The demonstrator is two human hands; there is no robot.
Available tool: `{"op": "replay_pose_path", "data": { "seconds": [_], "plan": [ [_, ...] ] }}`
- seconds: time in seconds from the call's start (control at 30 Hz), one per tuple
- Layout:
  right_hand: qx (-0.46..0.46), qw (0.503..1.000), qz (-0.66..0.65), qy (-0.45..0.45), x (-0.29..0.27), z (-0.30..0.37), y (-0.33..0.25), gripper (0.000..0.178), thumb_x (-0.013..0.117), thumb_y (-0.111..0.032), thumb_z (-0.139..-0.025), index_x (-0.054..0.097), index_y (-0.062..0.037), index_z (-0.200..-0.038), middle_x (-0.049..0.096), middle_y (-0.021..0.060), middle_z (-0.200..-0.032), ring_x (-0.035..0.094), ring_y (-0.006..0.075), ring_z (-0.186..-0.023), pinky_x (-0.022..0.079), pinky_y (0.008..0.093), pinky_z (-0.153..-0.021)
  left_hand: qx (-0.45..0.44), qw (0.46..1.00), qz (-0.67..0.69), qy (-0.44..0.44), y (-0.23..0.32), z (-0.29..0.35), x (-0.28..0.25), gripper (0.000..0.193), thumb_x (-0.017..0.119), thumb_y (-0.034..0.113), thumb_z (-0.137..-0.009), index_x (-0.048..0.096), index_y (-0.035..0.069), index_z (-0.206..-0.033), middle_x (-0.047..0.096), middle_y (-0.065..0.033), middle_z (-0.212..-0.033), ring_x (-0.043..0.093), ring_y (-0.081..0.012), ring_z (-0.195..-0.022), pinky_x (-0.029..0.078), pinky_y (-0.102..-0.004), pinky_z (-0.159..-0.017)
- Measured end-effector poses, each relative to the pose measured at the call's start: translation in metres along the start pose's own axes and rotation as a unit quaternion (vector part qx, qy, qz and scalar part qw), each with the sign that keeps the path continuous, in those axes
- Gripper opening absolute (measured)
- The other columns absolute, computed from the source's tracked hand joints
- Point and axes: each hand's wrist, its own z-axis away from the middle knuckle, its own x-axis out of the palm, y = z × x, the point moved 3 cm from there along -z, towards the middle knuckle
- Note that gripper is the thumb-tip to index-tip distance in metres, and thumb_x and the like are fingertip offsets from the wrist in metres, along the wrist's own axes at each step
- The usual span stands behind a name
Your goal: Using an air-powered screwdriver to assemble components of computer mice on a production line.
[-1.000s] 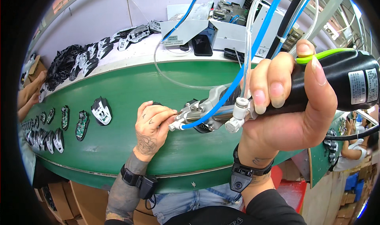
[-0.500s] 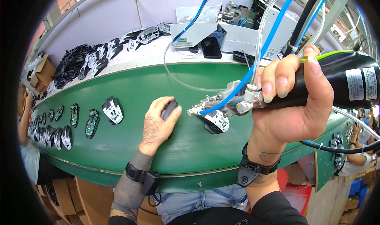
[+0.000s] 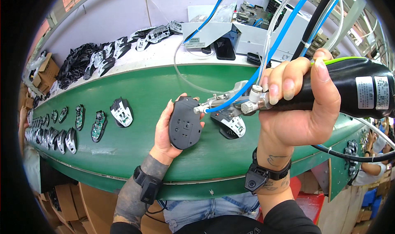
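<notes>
My left hand (image 3: 163,138) is closed round a dark grey computer mouse (image 3: 184,129), its underside with small holes turned up toward me. In my right hand (image 3: 300,100) is a black power screwdriver (image 3: 345,85) with a metal nose, a blue hose and a clear tube. The nose points left, and its tip lies over the mouse's upper right edge; I cannot tell whether they touch. Under the nose, a partly covered open mouse shell (image 3: 230,125) in white and black rests on the green belt (image 3: 123,151).
Another open white mouse shell (image 3: 121,112) and green circuit boards (image 3: 98,126) lie to the left. Several mouse shells (image 3: 61,140) stand in a row beyond. A white shelf (image 3: 152,59) at the back carries mouse parts, a phone (image 3: 224,48) and a feeder machine (image 3: 259,36).
My left hand has turned palm up, so the mouse's underside now faces me. The mouse has come closer to the screwdriver tip. My right hand keeps its grip, shifted slightly left.
</notes>
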Motion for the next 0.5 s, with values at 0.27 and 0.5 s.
{"op": "replay_pose_path", "data": {
  "seconds": [0.27, 0.5],
  "plan": [
    [0.001, 1.0, 0.021, -0.018, 0.0, 0.003, 0.0, 0.023, 0.043, -0.023, -0.086, 0.045, -0.005, -0.1, 0.044, 0.0027, -0.055, 0.043, 0.0152, -0.046, 0.04, 0.031, -0.052, 0.009, 1.0, 0.006, -0.009, -0.004, 0.001, 0.0, 0.042, 0.039, 0.04, -0.093, 0.041, 0.014, -0.126, 0.047, -0.0114, -0.124, 0.055, -0.029, -0.099, 0.052, -0.0405, -0.078],
    [0.014, 0.997, -0.051, 0.05, 0.003, 0.007, -0.01, 0.025, 0.046, -0.025, -0.085, 0.052, -0.0034, -0.097, 0.044, 0.0019, -0.057, 0.04, 0.0131, -0.045, 0.034, 0.0279, -0.049, 0.031, 0.997, -0.03, 0.063, 0.005, -0.006, -0.014, 0.039, 0.041, 0.041, -0.092, 0.047, 0.012, -0.117, 0.054, -0.0099, -0.113, 0.057, -0.0263, -0.094, 0.05, -0.0405, -0.079]
  ]
}}
